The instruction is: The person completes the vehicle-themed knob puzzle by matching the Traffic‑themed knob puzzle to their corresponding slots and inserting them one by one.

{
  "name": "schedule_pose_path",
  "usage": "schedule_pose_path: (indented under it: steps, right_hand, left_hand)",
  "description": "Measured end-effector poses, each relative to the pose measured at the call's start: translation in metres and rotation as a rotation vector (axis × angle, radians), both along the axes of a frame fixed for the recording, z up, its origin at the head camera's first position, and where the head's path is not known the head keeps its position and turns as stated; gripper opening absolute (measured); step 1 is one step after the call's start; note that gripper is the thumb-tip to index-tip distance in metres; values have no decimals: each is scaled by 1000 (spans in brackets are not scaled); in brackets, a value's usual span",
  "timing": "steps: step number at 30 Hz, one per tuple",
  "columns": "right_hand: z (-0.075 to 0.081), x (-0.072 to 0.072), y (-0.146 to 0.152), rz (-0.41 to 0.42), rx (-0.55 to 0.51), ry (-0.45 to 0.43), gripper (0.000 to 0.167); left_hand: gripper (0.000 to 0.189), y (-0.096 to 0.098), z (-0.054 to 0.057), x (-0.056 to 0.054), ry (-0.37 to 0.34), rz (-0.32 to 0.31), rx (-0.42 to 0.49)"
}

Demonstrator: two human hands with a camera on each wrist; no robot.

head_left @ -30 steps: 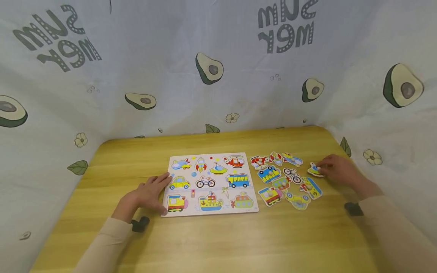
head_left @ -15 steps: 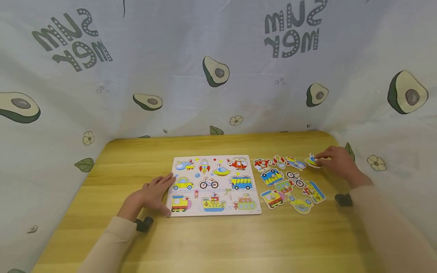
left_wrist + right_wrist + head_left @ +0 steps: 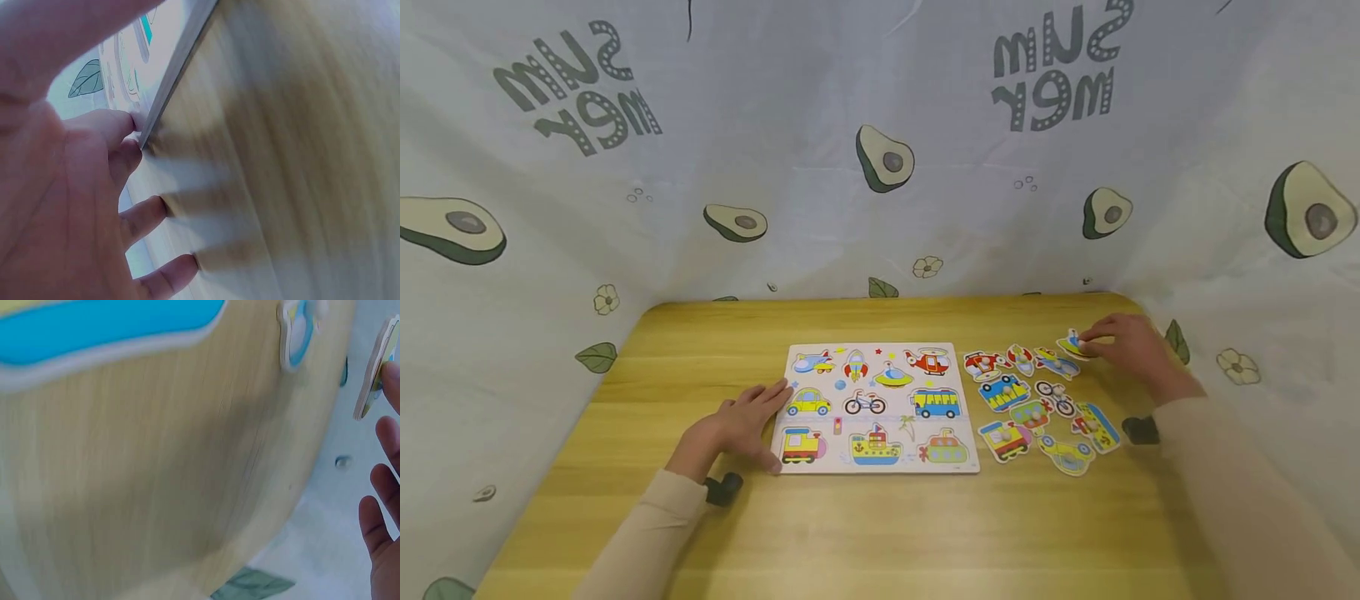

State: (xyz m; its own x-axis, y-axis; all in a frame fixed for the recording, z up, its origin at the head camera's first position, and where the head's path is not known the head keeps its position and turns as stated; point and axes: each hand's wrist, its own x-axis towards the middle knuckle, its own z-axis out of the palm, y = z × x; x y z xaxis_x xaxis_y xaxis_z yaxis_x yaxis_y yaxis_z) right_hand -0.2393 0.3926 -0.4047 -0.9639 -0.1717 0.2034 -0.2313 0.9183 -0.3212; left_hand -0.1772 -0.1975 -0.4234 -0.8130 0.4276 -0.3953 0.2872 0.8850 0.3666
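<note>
My right hand (image 3: pixel 1131 346) pinches a flying saucer puzzle piece (image 3: pixel 1070 343) at its knob, behind the loose pieces. In the right wrist view this piece (image 3: pixel 377 369) appears edge-on, raised off the table, the other fingers loosely spread. A pale wooden peg puzzle board (image 3: pixel 838 454) lies flat in the middle, printed with vehicle pictures. Against its left edge rests my left hand (image 3: pixel 733 429), fingers extended and thumb near the front corner. The left wrist view shows the fingertips of this hand (image 3: pixel 69 187) at the board's edge and on the table.
Right of the board lie several loose knobbed pieces, among them a helicopter (image 3: pixel 983 365), a bus (image 3: pixel 1002 393), a train (image 3: pixel 1006 442), a bicycle (image 3: pixel 1057 400) and a car (image 3: pixel 1066 455). Patterned cloth (image 3: pixel 805 250) surrounds the wooden table (image 3: pixel 880 533) at the back and sides.
My right hand has moved back and left with the flying saucer piece, from right of the loose pieces to behind them. The left hand stays at the board's edge; the head view has shifted slightly.
</note>
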Motion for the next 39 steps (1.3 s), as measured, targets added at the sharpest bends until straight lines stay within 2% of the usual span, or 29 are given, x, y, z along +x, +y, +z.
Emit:
schedule_pose_path:
  steps: [4, 14, 22, 28, 39]
  right_hand:
    - [0, -8, -18, 28, -2, -31, 19]
    - [13, -23, -72, 48, 0, -89, 23]
    - [14, -35, -106, 93, -9, -98, 22]
    - [14, -35, -130, 107, -35, -137, 23]
    - [4, -37, -165, 155, -84, -157, 18]
  left_hand:
    - [118, -1, 1, 0, -2, 7, -9]
    - [118, 1, 0, -1, -6, 10, -15]
    - [118, 4, 5, -3, -13, 1, -31]
    - [117, 4, 5, -2, -8, 1, -32]
    - [115, 5, 6, 0, -1, -6, -32]
